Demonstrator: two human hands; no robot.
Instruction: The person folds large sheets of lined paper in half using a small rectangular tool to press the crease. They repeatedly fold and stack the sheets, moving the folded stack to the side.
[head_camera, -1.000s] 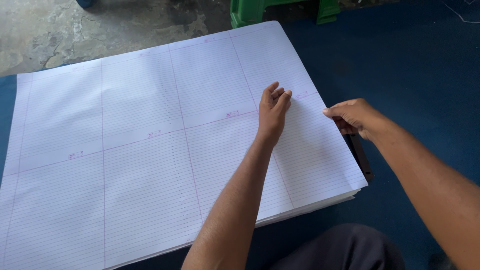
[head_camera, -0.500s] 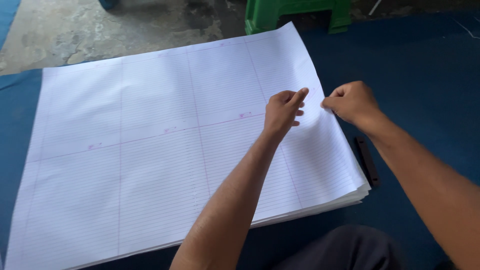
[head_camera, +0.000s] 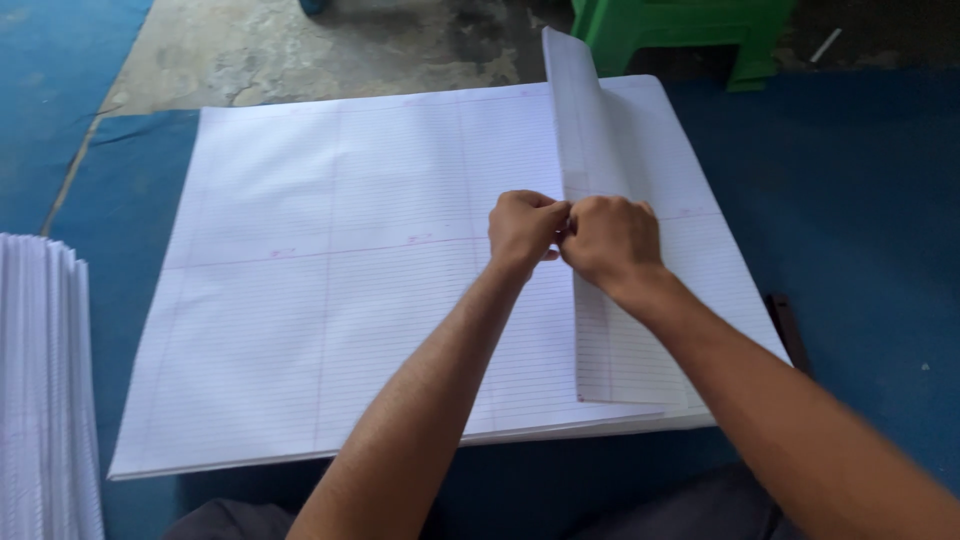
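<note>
Left hand (head_camera: 525, 225) and right hand (head_camera: 610, 240) touch, both grips pinching the lifted edge of the top sheet (head_camera: 585, 140), folded over the stack of lined paper (head_camera: 350, 290) on the blue mat (head_camera: 860, 220). Green stool (head_camera: 680, 30) behind.

my left hand (head_camera: 525, 228) and right hand (head_camera: 610, 240) meet knuckle to knuckle over a big stack of lined paper (head_camera: 350, 300) that lies on the blue mat (head_camera: 860, 220). both are closed on the edge of the top sheet (head_camera: 585, 140), whose right part stands lifted and curls over toward the left, its far corner raised above the stack. a thin dark strip (head_camera: 790, 330) lies on the mat just beside the stack's right edge. another pile of white sheets (head_camera: 45, 390) sits at the left border. a green plastic stool (head_camera: 680, 30) stands beyond the stack, on bare concrete floor (head_camera: 330, 50).
</note>
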